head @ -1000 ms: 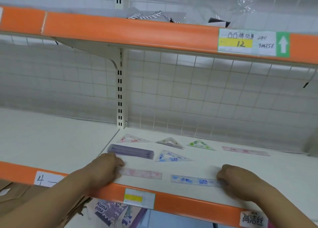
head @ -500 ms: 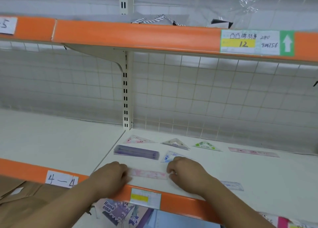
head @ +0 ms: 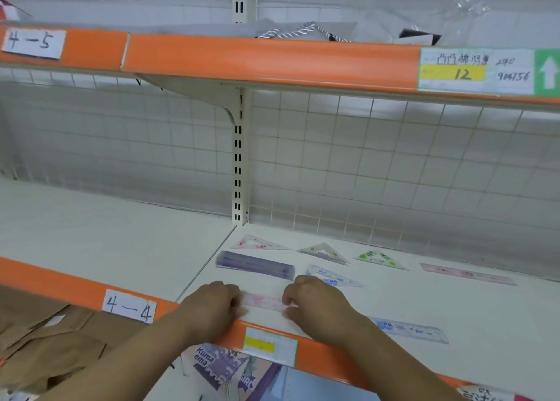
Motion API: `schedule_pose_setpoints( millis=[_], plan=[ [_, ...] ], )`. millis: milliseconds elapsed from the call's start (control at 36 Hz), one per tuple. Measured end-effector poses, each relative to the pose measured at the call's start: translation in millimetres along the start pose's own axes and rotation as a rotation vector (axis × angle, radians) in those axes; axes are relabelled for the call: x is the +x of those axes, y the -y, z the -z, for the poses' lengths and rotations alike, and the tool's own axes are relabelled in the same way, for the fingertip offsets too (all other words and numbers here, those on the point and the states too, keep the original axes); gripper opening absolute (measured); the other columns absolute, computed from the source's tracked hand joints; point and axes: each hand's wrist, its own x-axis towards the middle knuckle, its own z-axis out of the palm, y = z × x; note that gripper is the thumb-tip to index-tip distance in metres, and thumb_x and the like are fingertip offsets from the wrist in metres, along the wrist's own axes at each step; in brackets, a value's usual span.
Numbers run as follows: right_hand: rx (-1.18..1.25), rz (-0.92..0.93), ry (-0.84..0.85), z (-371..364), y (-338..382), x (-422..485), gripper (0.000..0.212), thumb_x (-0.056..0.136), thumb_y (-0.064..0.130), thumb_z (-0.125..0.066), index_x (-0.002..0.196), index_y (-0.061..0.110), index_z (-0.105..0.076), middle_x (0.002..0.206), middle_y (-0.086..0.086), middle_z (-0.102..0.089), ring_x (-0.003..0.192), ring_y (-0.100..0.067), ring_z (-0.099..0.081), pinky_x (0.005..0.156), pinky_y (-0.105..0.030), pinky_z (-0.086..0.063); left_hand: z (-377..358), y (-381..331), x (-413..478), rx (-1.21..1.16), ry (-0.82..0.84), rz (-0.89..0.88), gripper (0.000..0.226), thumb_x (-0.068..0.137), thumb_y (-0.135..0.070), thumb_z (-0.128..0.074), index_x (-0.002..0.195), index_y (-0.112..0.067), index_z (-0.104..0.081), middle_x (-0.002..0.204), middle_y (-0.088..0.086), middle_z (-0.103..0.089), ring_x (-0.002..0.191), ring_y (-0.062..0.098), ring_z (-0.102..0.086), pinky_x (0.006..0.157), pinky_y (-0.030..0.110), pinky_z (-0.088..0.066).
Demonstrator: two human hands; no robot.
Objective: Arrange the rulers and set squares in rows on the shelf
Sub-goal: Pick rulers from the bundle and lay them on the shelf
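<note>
L hand (head: pixel 209 306) & R hand (head: pixel 315 306): fingers curled, pinching opp. ends of pink ruler (head: pixel 263 302). Ruler: flat betw. both hands, equally close; long axis left–right, parallel w/ shelf (head: pixel 472 306) front edge, near row. Blue ruler (head: pixel 409 329): to its right, same row, apart. Set squares (head: pixel 325 252): far row.

Soft, rather dim light comes evenly from overhead; the upper shelf (head: pixel 272 63) shadows the mesh back (head: pixel 394 164) beneath it. The pink ruler (head: pixel 263 302) looks smeared and soft. Shelf edges bow towards the corners.
</note>
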Motion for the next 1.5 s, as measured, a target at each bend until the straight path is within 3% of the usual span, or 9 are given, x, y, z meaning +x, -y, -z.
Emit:
schedule_pose_setpoints(
  millis=[306,472,694,806,1028,1194,1306,1417,1500],
  plan=[
    [-0.016,-0.118,0.014,11,-37,-15,0.028,0.090,0.033,-0.057,0.115,0.022,-0.059,0.118,-0.002,-0.052,0.113,-0.021,-0.049,0.086,-0.029,-0.040,3,0,2,-0.008,0.019,0.001,0.017,0.096,-0.041,-0.049,0.089,-0.026,-0.049,0.095,-0.004,-0.050,0.094,0.016,-0.055,0.076,0.023,-0.040],
    [-0.016,-0.210,0.072,15,-66,-29,0.029,0.089,0.038,-0.057,0.114,0.025,-0.058,0.101,0.007,-0.041,0.101,-0.016,-0.048,0.080,-0.028,-0.039,6,-3,2,-0.012,0.045,-0.003,0.016,0.096,-0.040,-0.050,0.091,-0.025,-0.049,0.097,-0.005,-0.051,0.090,0.013,-0.050,0.075,0.022,-0.036],
    [0.003,-0.266,0.161,23,-99,-51,0.031,0.083,0.038,-0.063,0.112,0.030,-0.056,0.103,0.009,-0.044,0.095,-0.011,-0.047,0.088,-0.027,-0.044,8,-4,1,-0.026,0.052,-0.005,0.021,0.095,-0.038,-0.053,0.078,-0.030,-0.044,0.087,-0.009,-0.050,0.086,0.011,-0.051,0.064,0.018,-0.034],
    [0.026,-0.264,0.172,23,-113,-63,0.014,0.085,0.037,-0.062,0.093,0.038,-0.050,0.098,0.011,-0.044,0.092,-0.009,-0.046,0.082,-0.020,-0.039,9,-6,2,-0.032,0.053,-0.015,0.021,0.095,-0.037,-0.054,0.078,-0.029,-0.044,0.082,-0.013,-0.048,0.083,0.010,-0.049,0.060,0.012,-0.031],
    [0.072,-0.266,0.154,19,-119,-68,0.023,0.088,0.023,-0.059,0.073,0.037,-0.048,0.093,0.014,-0.043,0.086,-0.003,-0.047,0.074,-0.011,-0.037,11,-6,3,-0.008,0.060,-0.011,0.021,0.093,-0.038,-0.055,0.077,-0.031,-0.045,0.081,-0.015,-0.049,0.076,0.003,-0.047,0.060,0.011,-0.032],
    [0.029,-0.270,0.133,14,-122,-69,0.019,0.091,0.026,-0.055,0.110,0.028,-0.052,0.099,0.009,-0.041,0.091,-0.008,-0.042,0.077,-0.015,-0.031,13,-9,4,0.029,0.058,-0.025,0.023,0.093,-0.032,-0.057,0.073,-0.032,-0.045,0.084,-0.014,-0.051,0.080,0.006,-0.048,0.061,0.011,-0.032],
    [0.016,-0.270,0.130,14,-119,-68,0.011,0.091,0.024,-0.055,0.092,0.032,-0.048,0.101,0.007,-0.041,0.092,-0.010,-0.043,0.080,-0.017,-0.034,12,-17,6,0.024,0.047,-0.044,0.015,0.093,-0.032,-0.056,0.080,-0.032,-0.049,0.089,-0.013,-0.053,0.083,0.007,-0.050,0.068,0.016,-0.037],
    [0.026,-0.285,0.144,15,-116,-70,0.027,0.091,0.017,-0.049,0.073,0.036,-0.045,0.107,0.002,-0.046,0.098,-0.013,-0.049,0.089,-0.020,-0.042,6,-31,8,-0.001,0.019,-0.082,0.015,0.093,-0.038,-0.055,0.081,-0.030,-0.050,0.083,-0.014,-0.052,0.081,0.008,-0.051,0.072,0.020,-0.042],
    [0.036,-0.277,0.126,12,-119,-71,0.022,0.092,0.013,-0.047,0.107,0.027,-0.054,0.106,0.005,-0.040,0.096,-0.011,-0.041,0.084,-0.017,-0.033,2,-45,8,0.002,-0.002,-0.133,0.014,0.094,-0.037,-0.054,0.084,-0.027,-0.052,0.080,-0.014,-0.048,0.079,0.007,-0.049,0.064,0.017,-0.036]
  ],
)
